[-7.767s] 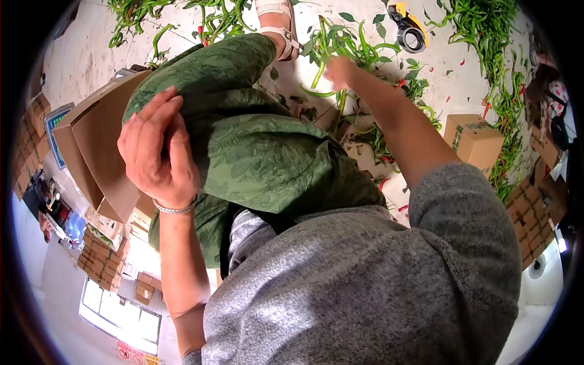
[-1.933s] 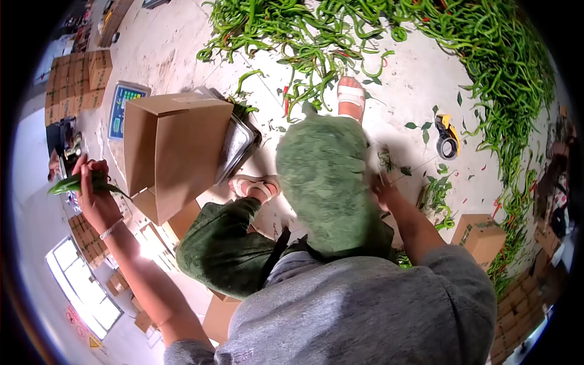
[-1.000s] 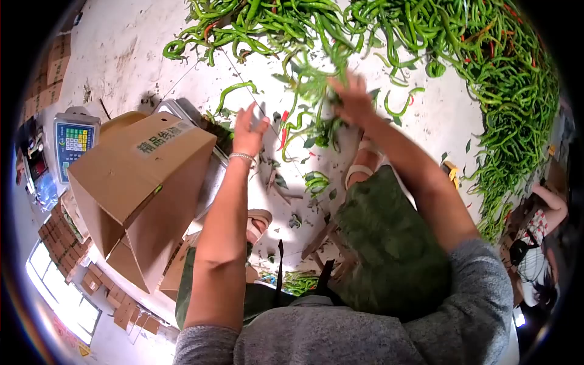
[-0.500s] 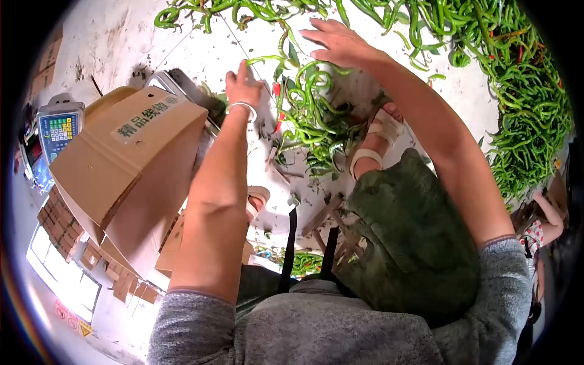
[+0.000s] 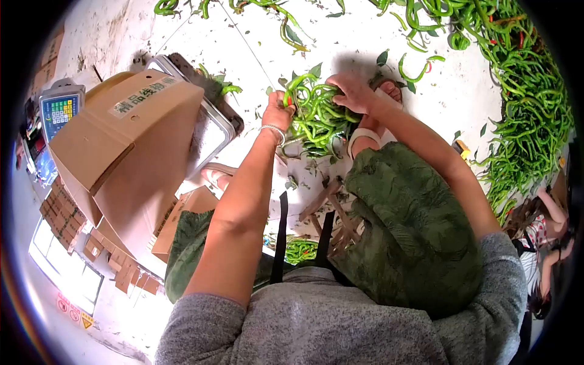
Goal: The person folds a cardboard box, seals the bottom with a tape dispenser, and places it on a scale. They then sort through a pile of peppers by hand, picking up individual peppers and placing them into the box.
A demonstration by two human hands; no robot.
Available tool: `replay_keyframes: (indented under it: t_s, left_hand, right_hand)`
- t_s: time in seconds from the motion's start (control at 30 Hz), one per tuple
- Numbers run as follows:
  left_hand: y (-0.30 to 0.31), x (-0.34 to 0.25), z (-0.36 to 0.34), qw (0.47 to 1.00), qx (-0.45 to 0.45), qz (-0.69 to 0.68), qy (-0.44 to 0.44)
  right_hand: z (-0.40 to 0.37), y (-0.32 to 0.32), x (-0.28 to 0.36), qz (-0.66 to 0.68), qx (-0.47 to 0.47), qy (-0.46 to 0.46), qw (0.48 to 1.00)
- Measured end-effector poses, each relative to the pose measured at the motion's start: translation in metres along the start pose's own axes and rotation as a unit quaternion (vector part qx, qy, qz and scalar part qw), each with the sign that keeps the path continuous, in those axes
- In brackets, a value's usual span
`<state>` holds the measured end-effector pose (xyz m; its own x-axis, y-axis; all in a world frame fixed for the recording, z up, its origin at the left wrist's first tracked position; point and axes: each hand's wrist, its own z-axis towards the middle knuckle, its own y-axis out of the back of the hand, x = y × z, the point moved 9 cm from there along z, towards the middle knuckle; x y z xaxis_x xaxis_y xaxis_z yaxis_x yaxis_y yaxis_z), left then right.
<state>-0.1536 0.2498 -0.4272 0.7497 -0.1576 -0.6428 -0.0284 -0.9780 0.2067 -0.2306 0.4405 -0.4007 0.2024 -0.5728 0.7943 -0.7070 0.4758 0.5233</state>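
The left hand [image 5: 278, 111] has its fingers curled at one edge of a small heap of green peppers [image 5: 316, 115] on the floor [image 5: 347, 33], though whether they pinch any cannot be told; the right hand [image 5: 354, 94], thumb and fingers apart, is at the opposite edge. With the peppers loose and tangled, uneven pressure could let some slip out, or catch stray leaves [image 5: 316, 70] among them.

I'm getting a bright view, the window [image 5: 67, 271] blown out and the floor [image 5: 359, 36] near white. My edges bend, fading to black.
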Motion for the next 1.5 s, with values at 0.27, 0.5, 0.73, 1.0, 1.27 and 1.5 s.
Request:
replay_keyframes:
  t_s: [0.27,0.5,0.73,1.0,1.27,1.5]
  left_hand:
    - [0.017,-0.005,-0.042,0.987,0.052,-0.056,0.139]
    - [0.030,-0.015,-0.067,0.926,0.112,-0.302,0.198]
    - [0.026,-0.017,-0.079,0.922,0.128,-0.311,0.192]
    - [0.056,0.008,-0.060,0.985,-0.075,-0.090,0.126]
    - [0.034,0.016,-0.035,0.957,-0.043,0.266,0.103]
    - [0.062,0.011,-0.039,0.966,-0.215,0.078,-0.122]
  right_hand:
    - [-0.013,0.030,-0.005,-0.003,-0.047,-0.095,0.994]
    - [-0.009,0.012,0.008,-0.103,0.040,-0.100,0.989]
    - [-0.014,0.042,-0.014,0.058,-0.072,-0.100,0.991]
    - [-0.036,0.109,-0.011,0.498,-0.112,-0.118,0.852]
    - [-0.046,0.096,-0.047,0.485,-0.132,-0.225,0.835]
    - [-0.036,0.039,-0.014,0.089,0.079,0.034,0.992]
